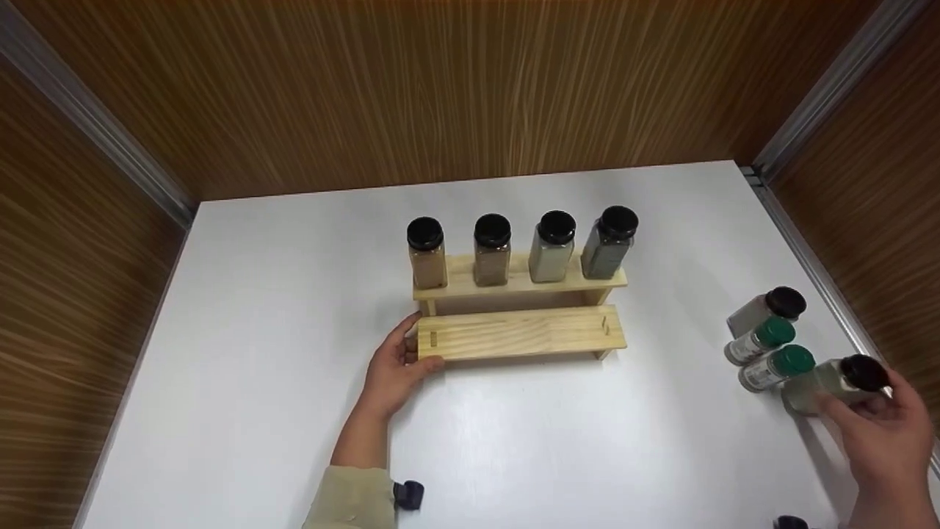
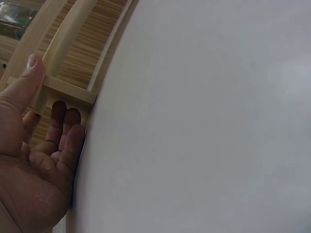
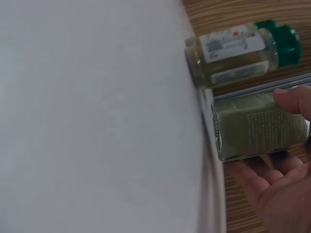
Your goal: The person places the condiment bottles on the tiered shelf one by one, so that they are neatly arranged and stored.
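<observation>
Perhaps steadying the wooden rack [image 1: 521,333], the left hand [image 1: 393,373] grips its left end, fingers half-curled; right of it, the right hand [image 1: 885,433] wraps a greenish jar [image 3: 257,125].

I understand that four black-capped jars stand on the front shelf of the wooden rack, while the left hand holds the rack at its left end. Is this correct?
Not quite: the shelf is wrong. The four black-capped jars stand on the rear shelf of the wooden rack, as the head view shows. The left hand does hold the rack at its left end.
</observation>
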Motion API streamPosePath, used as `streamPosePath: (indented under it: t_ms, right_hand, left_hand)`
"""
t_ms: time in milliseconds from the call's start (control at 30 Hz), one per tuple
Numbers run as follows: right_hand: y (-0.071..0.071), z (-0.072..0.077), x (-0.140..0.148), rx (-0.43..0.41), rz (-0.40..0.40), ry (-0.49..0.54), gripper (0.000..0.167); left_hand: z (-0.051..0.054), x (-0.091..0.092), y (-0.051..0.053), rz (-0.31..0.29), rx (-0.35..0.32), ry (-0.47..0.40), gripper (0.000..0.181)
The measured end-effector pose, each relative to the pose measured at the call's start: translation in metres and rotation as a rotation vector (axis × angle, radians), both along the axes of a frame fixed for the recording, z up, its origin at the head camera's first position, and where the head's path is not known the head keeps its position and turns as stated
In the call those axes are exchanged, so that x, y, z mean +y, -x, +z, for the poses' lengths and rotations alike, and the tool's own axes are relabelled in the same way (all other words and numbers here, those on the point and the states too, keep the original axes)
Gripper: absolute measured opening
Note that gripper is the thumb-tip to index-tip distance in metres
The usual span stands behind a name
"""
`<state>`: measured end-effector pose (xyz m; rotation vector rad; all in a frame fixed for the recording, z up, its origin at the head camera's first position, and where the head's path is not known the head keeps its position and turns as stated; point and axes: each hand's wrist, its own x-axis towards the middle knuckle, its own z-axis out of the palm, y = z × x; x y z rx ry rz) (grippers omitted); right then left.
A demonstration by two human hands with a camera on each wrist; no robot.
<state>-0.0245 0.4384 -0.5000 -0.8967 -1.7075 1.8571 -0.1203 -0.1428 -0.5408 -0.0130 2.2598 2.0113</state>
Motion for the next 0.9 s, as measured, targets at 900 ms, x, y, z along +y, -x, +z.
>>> streamPosePath:
  t_ms: [900]
  right_hand:
    - [0.028, 0.080, -0.097, 0.458, 0.243, -0.340, 0.068]
  left_hand:
    - [0.004, 0.000, 0.001, 0.021, -0.007, -0.021, 0.091]
